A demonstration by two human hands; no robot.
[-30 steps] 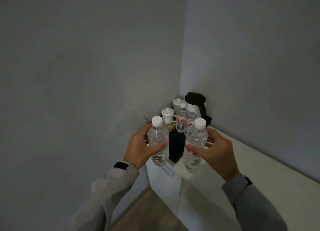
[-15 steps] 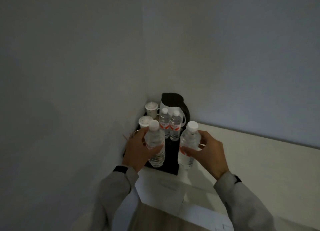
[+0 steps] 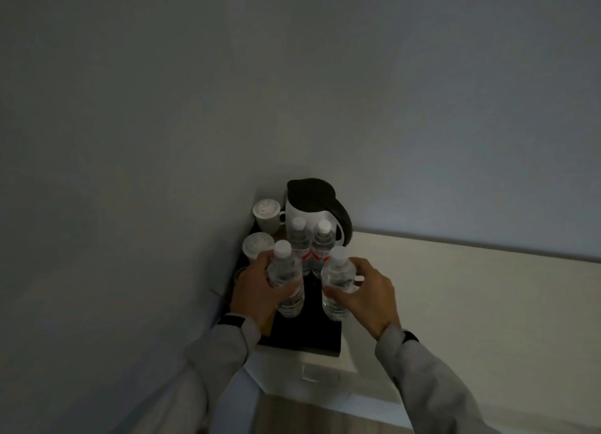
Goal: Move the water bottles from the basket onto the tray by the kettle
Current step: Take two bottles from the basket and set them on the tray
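A black tray lies in the corner of a pale counter, with a white kettle with a black lid at its back. Two clear water bottles with red labels stand upright in front of the kettle. My left hand grips a clear bottle with a white cap, upright over the tray's left part. My right hand grips a second such bottle over the tray's right part. I cannot tell whether their bases touch the tray. The basket is not in view.
Two white lidded cups stand on the tray's left side, against the left wall. The back wall rises right behind the kettle. The pale counter stretches to the right. A wooden floor strip shows below.
Both hands have carried their bottles forward and down over the tray, close to the two standing bottles. The view has tilted more steeply down onto the corner.
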